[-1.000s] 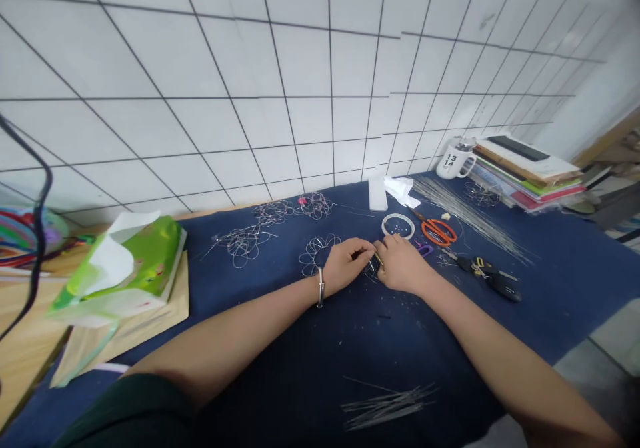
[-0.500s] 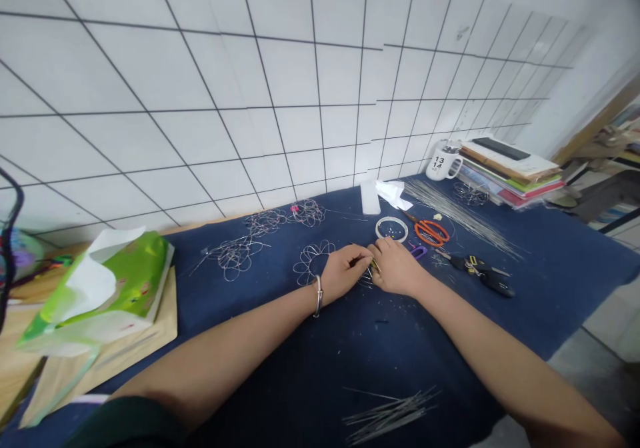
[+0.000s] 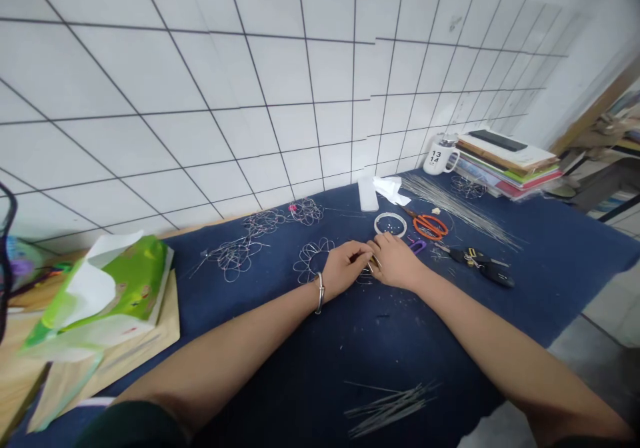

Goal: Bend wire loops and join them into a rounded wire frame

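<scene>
Over blue cloth | left hand, right hand | still closed on wirework

Dark blue cloth opens between the bare left forearm and right forearm, above loose thin silver wires.
Orange-handled metal scissors and a black-handled metal tool obstruct the right; 1 green tissue pack and tangled silver wire loops obstruct the left.
</scene>
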`<act>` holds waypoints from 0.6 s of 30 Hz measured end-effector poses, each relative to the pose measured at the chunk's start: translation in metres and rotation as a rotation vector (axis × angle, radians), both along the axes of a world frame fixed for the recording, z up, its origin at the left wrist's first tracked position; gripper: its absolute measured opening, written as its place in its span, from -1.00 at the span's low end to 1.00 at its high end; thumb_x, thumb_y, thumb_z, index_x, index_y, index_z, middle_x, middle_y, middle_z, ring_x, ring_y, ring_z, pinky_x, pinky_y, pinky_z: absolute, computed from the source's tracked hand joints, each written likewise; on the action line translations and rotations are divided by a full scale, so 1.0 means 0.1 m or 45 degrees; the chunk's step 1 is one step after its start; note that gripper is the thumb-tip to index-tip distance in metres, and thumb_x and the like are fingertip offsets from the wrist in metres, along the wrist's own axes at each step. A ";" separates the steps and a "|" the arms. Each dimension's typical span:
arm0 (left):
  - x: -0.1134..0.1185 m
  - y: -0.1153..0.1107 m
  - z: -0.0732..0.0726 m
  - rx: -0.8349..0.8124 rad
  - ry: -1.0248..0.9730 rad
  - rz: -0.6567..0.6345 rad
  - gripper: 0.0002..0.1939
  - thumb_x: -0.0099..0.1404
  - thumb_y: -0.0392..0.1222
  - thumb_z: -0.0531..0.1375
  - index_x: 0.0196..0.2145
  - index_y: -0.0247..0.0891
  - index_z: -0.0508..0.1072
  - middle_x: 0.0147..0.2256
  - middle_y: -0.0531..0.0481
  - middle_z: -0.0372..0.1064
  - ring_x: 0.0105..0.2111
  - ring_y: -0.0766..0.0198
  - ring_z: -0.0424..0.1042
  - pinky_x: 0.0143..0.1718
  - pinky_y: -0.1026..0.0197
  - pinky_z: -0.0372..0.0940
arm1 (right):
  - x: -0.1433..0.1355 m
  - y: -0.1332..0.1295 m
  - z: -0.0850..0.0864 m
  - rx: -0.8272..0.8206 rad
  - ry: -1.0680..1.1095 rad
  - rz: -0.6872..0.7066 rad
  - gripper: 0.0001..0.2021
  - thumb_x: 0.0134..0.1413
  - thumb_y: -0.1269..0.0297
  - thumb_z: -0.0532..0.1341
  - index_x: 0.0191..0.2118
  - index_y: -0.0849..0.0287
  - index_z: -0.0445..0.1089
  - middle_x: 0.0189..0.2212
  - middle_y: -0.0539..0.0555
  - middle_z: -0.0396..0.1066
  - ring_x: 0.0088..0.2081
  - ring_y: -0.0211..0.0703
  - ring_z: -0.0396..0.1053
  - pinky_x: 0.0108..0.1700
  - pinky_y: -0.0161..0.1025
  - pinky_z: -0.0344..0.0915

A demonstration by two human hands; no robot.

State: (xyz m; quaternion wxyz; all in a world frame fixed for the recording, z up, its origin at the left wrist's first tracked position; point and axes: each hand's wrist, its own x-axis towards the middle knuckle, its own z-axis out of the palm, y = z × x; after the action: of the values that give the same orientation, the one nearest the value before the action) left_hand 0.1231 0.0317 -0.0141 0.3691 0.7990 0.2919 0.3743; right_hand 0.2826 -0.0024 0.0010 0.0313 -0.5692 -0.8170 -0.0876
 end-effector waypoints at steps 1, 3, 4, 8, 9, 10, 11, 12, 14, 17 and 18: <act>0.01 0.00 0.00 0.002 -0.004 0.001 -0.83 0.23 -0.24 0.04 -0.34 -0.28 0.43 -0.38 0.00 0.36 -0.38 0.35 0.32 -0.31 0.32 0.22 | 0.00 0.00 -0.01 0.002 0.006 -0.003 -0.71 0.06 0.17 0.00 -0.17 0.24 0.25 -0.28 0.18 0.21 -0.18 0.01 0.10 -0.15 -0.11 0.04; 0.02 -0.01 -0.01 0.006 -0.005 0.000 -0.83 0.23 -0.25 0.04 -0.34 -0.28 0.43 -0.40 0.01 0.35 -0.39 0.36 0.31 -0.30 0.31 0.22 | 0.00 -0.01 -0.02 0.004 0.016 -0.006 -0.71 0.05 0.18 0.01 -0.18 0.24 0.25 -0.29 0.18 0.21 -0.19 0.00 0.10 -0.14 -0.11 0.03; 0.03 -0.02 0.00 0.010 -0.007 -0.004 -0.83 0.23 -0.26 0.04 -0.34 -0.28 0.43 -0.41 0.01 0.35 -0.39 0.36 0.31 -0.30 0.31 0.22 | 0.00 -0.01 -0.02 0.005 0.020 -0.007 -0.72 0.05 0.18 0.01 -0.20 0.24 0.26 -0.29 0.18 0.21 -0.19 0.00 0.10 -0.14 -0.12 0.03; 0.07 -0.05 0.01 0.019 -0.031 -0.046 -0.84 0.21 -0.29 0.05 -0.39 -0.28 0.43 -0.43 0.03 0.35 -0.39 0.36 0.31 -0.28 0.30 0.22 | 0.00 -0.01 -0.03 0.018 0.026 -0.003 -0.75 0.05 0.19 0.00 -0.26 0.24 0.27 -0.32 0.16 0.20 -0.21 -0.02 0.09 -0.15 -0.13 0.03; 0.08 -0.05 0.01 0.015 -0.035 -0.057 -0.84 0.21 -0.30 0.05 -0.40 -0.29 0.42 -0.43 0.04 0.35 -0.39 0.36 0.32 -0.28 0.30 0.22 | 0.00 -0.01 -0.03 0.021 0.026 0.000 -0.76 0.05 0.19 0.00 -0.27 0.24 0.27 -0.33 0.16 0.20 -0.22 -0.03 0.09 -0.16 -0.14 0.03; 0.08 -0.06 0.01 0.009 -0.041 -0.063 -0.84 0.21 -0.30 0.05 -0.41 -0.29 0.42 -0.44 0.04 0.36 -0.40 0.37 0.32 -0.27 0.31 0.22 | 0.00 -0.01 -0.04 0.025 0.026 0.004 -0.76 0.04 0.19 0.00 -0.27 0.24 0.26 -0.33 0.16 0.20 -0.22 -0.03 0.09 -0.17 -0.14 0.03; 0.08 -0.05 0.01 0.002 -0.047 -0.066 -0.84 0.21 -0.30 0.04 -0.41 -0.29 0.42 -0.44 0.04 0.36 -0.40 0.37 0.32 -0.27 0.31 0.22 | 0.00 0.00 -0.04 0.028 0.027 0.009 -0.76 0.04 0.19 0.00 -0.28 0.24 0.26 -0.34 0.16 0.20 -0.23 -0.04 0.08 -0.17 -0.15 0.03; 0.08 -0.05 0.01 -0.004 -0.052 -0.068 -0.84 0.21 -0.30 0.04 -0.41 -0.29 0.42 -0.43 0.04 0.36 -0.40 0.37 0.32 -0.27 0.31 0.22 | 0.00 0.00 -0.04 0.031 0.027 0.012 -0.76 0.04 0.19 0.00 -0.28 0.24 0.26 -0.34 0.16 0.19 -0.23 -0.04 0.08 -0.18 -0.15 0.03; 0.07 -0.04 0.00 -0.012 -0.060 -0.067 -0.83 0.21 -0.31 0.03 -0.41 -0.29 0.42 -0.43 0.04 0.37 -0.40 0.37 0.32 -0.27 0.31 0.22 | 0.00 0.02 -0.05 0.038 0.027 0.019 -0.77 0.04 0.20 0.00 -0.29 0.24 0.26 -0.34 0.16 0.19 -0.24 -0.04 0.08 -0.18 -0.15 0.02; 0.07 -0.02 -0.01 -0.011 -0.061 -0.052 -0.83 0.20 -0.32 0.03 -0.42 -0.30 0.42 -0.45 0.05 0.36 -0.41 0.38 0.32 -0.29 0.32 0.21 | 0.00 0.04 -0.04 0.045 0.027 0.032 -0.77 0.03 0.19 0.01 -0.29 0.23 0.26 -0.35 0.15 0.19 -0.25 -0.04 0.07 -0.20 -0.16 0.03; 0.07 -0.02 -0.01 -0.010 -0.061 -0.047 -0.83 0.20 -0.32 0.04 -0.42 -0.30 0.42 -0.45 0.05 0.36 -0.42 0.38 0.31 -0.30 0.33 0.21 | -0.01 0.05 -0.04 0.045 0.028 0.039 -0.77 0.02 0.19 0.01 -0.30 0.23 0.26 -0.35 0.15 0.19 -0.25 -0.04 0.07 -0.21 -0.17 0.03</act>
State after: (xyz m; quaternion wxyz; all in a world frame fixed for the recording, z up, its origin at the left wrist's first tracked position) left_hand 0.1297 0.0297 -0.0153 0.3858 0.7937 0.2696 0.3853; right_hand 0.2820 0.0022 -0.0031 0.0516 -0.5567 -0.8236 -0.0953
